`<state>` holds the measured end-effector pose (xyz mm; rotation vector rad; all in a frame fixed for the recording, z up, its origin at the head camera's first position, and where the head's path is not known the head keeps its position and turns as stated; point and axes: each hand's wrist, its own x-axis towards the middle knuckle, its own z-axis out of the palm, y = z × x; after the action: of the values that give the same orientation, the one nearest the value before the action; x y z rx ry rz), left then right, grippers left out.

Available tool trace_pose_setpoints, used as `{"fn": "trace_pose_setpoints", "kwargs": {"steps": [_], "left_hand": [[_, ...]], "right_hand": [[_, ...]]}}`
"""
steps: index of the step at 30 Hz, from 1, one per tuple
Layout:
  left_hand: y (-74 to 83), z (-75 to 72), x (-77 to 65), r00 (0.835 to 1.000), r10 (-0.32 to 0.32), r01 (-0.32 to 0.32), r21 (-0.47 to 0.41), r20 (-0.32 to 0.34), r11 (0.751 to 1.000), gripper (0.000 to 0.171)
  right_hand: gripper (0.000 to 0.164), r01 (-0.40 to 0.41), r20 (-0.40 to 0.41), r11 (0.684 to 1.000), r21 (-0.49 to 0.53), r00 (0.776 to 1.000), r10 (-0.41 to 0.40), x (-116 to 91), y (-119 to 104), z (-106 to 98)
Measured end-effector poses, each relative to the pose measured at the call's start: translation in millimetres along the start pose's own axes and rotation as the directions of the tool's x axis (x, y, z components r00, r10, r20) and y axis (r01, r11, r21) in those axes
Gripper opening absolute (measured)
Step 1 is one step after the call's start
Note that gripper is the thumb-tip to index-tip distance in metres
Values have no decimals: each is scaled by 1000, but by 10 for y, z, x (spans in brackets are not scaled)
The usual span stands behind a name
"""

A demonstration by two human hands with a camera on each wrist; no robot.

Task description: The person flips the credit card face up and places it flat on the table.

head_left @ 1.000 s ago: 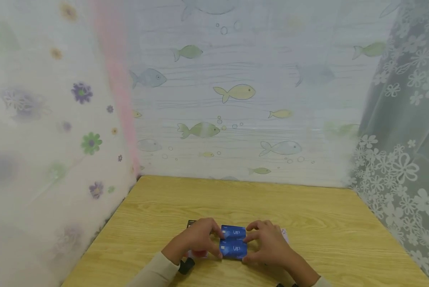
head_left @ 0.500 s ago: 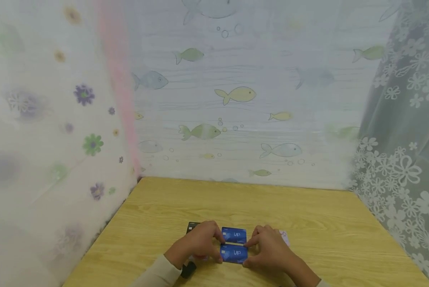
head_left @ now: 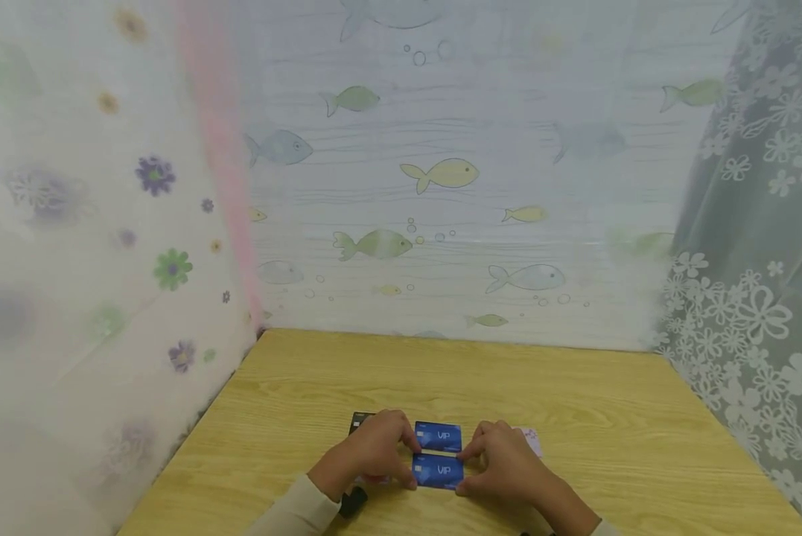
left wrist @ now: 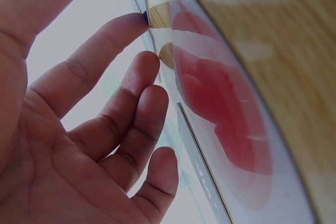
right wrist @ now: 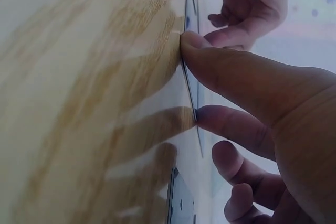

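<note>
Two blue cards marked VIP lie one behind the other on the table, a narrow gap between them. My left hand [head_left: 377,447] holds the near blue card [head_left: 438,472] at its left side, thumb at the near corner and index finger at the far one. At the right side of this card, my right hand [head_left: 508,460] holds it the same way with thumb and index finger. The far blue card [head_left: 438,437] lies flat just beyond the fingertips. Beneath my left hand, a card with a red pattern [left wrist: 210,93] shows in the left wrist view.
A black card [head_left: 360,420] lies partly hidden behind my left hand. Past my right hand sits a whitish card with a pink pattern [head_left: 532,441], also partly covered. The wooden table [head_left: 468,380] runs back to a fish-patterned curtain [head_left: 441,223].
The near blue card, which met or overlapped the far one a second ago, has come slightly toward me with both hands, opening a gap. Over the last half second the hands have barely moved.
</note>
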<state>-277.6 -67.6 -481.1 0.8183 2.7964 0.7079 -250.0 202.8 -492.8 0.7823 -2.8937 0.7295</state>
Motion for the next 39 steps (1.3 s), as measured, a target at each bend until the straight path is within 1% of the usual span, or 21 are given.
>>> {"fn": "trace_pose_setpoints", "kwargs": {"steps": [7, 12, 15, 20, 23, 25, 27, 29, 31, 36, 39], "left_hand": [[-2, 15, 15, 999, -36, 37, -63, 16, 997, 41], [25, 5, 8, 998, -55, 55, -58, 12, 997, 42], [43, -16, 4, 999, -46, 46, -56, 4, 997, 47], [101, -37, 18, 1000, -20, 20, -76, 2, 997, 50], [181, -11, 69, 1000, -8, 9, -113, 5, 994, 48], [250, 29, 125, 1000, 4, -1, -168, 15, 986, 47], [327, 76, 184, 1000, 15, -10, -224, 22, 974, 47], [395, 119, 236, 999, 29, -22, -250, 23, 968, 47], [453, 152, 274, 999, 38, -30, -257, 25, 966, 46], [566, 230, 368, 996, 83, -76, -208, 26, 975, 39], [664, 275, 405, 996, 79, -71, -189, 34, 979, 36]], "right_hand": [[43, -4, 4, 1000, -19, 1000, 4, 1, 2, 7], [43, 4, 0, 998, -58, 1000, -4, -15, -41, -10], [47, 24, -2, 997, -69, 1000, -24, -5, -40, -32], [50, 29, 42, 999, 22, 999, -29, -12, 34, -122], [47, 13, 74, 997, 83, 997, -19, -55, 98, -208], [46, -2, 80, 995, 102, 997, -6, -99, 143, -264], [44, -18, 74, 994, 111, 997, 9, -145, 191, -312], [44, -28, 60, 993, 112, 998, 21, -185, 234, -349], [44, -34, 50, 992, 118, 998, 28, -225, 273, -382], [46, -57, 69, 986, 157, 997, 46, -335, 369, -505], [46, -83, 88, 982, 169, 994, 69, -415, 437, -586]]}}
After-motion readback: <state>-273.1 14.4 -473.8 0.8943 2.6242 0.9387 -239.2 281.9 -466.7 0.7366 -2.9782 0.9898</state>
